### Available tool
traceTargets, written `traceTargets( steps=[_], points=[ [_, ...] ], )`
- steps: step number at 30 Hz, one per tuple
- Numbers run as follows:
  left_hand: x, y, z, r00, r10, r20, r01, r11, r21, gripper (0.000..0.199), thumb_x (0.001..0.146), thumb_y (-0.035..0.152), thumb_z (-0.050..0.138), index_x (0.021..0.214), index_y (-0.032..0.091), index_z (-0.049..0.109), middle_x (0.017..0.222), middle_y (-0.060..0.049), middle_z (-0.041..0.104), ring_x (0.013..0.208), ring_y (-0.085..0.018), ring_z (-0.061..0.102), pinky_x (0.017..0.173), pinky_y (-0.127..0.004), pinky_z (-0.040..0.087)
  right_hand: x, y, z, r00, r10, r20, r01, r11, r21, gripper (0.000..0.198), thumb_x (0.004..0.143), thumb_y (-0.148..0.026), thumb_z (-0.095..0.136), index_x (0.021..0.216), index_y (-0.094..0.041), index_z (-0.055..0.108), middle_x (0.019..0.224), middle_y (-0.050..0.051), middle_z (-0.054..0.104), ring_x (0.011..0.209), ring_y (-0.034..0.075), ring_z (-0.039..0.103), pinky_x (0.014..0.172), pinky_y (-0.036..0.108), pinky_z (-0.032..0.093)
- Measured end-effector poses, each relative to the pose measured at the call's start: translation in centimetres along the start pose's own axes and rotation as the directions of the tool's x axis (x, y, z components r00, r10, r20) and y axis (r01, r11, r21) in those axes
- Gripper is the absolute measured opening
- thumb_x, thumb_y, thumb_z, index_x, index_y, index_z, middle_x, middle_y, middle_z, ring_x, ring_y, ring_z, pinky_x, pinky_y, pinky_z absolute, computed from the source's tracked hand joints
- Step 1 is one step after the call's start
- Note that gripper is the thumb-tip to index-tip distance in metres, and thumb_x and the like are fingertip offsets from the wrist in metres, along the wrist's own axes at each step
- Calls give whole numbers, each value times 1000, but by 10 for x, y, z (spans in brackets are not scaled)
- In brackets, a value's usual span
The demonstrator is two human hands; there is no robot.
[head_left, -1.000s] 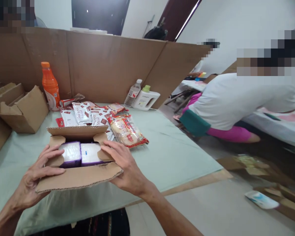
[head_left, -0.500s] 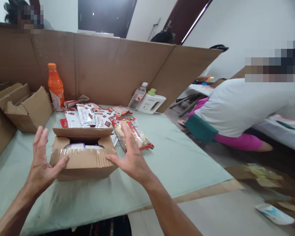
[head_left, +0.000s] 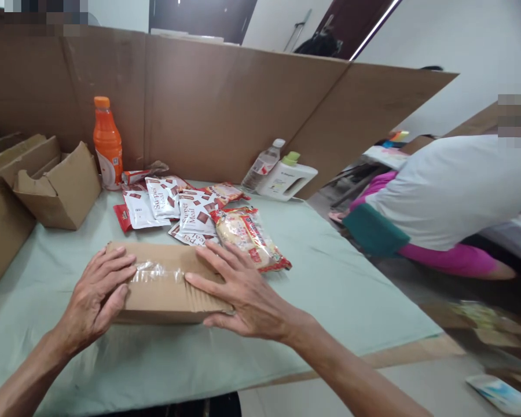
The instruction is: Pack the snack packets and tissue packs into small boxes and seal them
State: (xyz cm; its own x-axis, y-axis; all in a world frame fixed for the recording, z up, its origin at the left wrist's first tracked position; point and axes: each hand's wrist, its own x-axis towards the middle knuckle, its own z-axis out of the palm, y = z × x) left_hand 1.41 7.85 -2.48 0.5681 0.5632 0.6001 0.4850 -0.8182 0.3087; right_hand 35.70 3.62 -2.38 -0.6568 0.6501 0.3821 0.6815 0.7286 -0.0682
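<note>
The person's left hand (head_left: 102, 295) and right hand (head_left: 241, 292) rest apart, fingers spread, on opposite ends of the brown, rectangular cardboard box (head_left: 158, 292) between them, without gripping. Its walls look stiff, but the creased top by the right hand would likely give. The inside is hidden, so weight is uncertain; the end walls below each palm seem the best hold.
</note>
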Motion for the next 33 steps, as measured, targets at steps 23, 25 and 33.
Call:
traceTargets(
  steps=[23, 25, 33],
  points=[
    [25, 103, 70, 974, 200, 105, -168, 952, -258, 47, 112, 42, 38, 156, 29, 46, 168, -8, 42, 158, -28, 37, 127, -50, 38, -161, -74, -58, 931, 330, -157, -325, 944, 56, 63, 87, -35, 69, 147, -23, 59, 157, 17, 50, 152, 39, 36, 114, 55, 47],
    [46, 113, 96, 957, 263, 122, -217, 929, -301, 58, 111, 49, 36, 165, 28, 32, 176, -12, 23, 161, -32, 29, 124, -52, 43, -203, -71, -67, 871, 441, -216, -461, 885, -56, 58, 91, -35, 68, 148, -26, 59, 156, 15, 51, 149, 37, 43, 112, 52, 49],
    [53, 45, 172, 982, -36, 183, 40, 999, -20, 52, 108, 43, 45, 157, 25, 46, 170, -18, 34, 151, -38, 46, 115, -58, 51, -312, 86, -82, 455, 740, -495, -880, 459, -123, 45, 90, -56, 64, 122, -27, 78, 134, 14, 68, 124, 37, 65, 109, 56, 50]
  ],
)
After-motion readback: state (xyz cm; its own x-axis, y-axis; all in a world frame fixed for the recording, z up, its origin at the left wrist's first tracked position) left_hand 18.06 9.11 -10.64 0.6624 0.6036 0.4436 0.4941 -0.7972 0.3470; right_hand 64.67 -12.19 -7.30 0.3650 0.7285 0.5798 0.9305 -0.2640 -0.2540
